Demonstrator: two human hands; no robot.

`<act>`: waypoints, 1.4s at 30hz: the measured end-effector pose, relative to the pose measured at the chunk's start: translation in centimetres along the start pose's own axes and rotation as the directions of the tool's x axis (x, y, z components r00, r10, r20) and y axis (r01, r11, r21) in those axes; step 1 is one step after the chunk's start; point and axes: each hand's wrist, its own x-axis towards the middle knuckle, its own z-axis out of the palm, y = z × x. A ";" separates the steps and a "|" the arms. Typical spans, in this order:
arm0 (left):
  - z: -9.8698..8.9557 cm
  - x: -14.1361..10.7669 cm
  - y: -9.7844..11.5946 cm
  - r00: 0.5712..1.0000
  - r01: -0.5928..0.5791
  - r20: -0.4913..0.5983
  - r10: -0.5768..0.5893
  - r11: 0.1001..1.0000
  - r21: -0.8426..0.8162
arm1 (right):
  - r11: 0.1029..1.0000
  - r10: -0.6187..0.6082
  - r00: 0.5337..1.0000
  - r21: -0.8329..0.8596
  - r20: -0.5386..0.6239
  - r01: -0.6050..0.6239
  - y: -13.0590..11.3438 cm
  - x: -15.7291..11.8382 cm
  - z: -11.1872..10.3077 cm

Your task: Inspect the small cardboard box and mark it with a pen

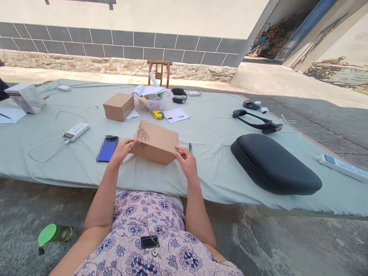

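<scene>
- Evidently, the left hand (121, 152) pinches the near left corner of a cardboard box (158, 140), fingers closed on it.
- The right hand (187, 163) grips its right end, thumb in front.
- The box sits between both hands, dark scribbles nearest the left.
- Just beyond the right fingers lies a marker (190, 148).
- Immediately left of the left hand: a blue flat object (107, 150).

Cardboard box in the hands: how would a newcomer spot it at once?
Find the long cloth-covered table. Near its front edge, the left hand and right hand hold a cardboard box by its ends. Dark scribbled lines toward its left end set it apart from the plain brown box farther back, beside the plastic basin.
</scene>
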 end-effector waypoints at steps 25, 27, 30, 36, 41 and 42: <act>-0.9 0.3 -1.2 0.948 -0.188 0.265 0.176 0.982 0.020 | 0.982 0.038 0.990 0.177 0.134 -0.062 -0.6 -0.1 -0.8; -1.2 0.1 -1.1 0.934 -0.192 0.312 0.176 0.981 0.019 | 0.983 0.012 0.995 0.180 0.097 -0.029 -0.8 -0.1 -1.0; -1.6 -0.2 -0.8 0.913 -0.192 0.373 0.164 0.981 0.038 | 0.983 -0.047 0.998 0.182 0.051 0.037 -1.2 -0.2 -1.3; -1.6 -1.1 0.7 0.951 -0.195 0.283 0.126 0.953 0.232 | 0.967 -0.157 0.987 0.206 0.031 0.148 -1.9 -0.4 -1.7; 0.5 -2.2 2.4 0.984 -0.178 0.041 0.174 0.928 0.327 | 0.977 -0.190 0.979 0.110 0.078 0.181 -2.1 -0.8 -1.9; 0.9 -2.5 2.7 0.983 -0.168 -0.007 0.184 0.916 0.364 | 0.977 -0.204 0.975 0.086 0.085 0.197 -2.2 -0.8 -1.9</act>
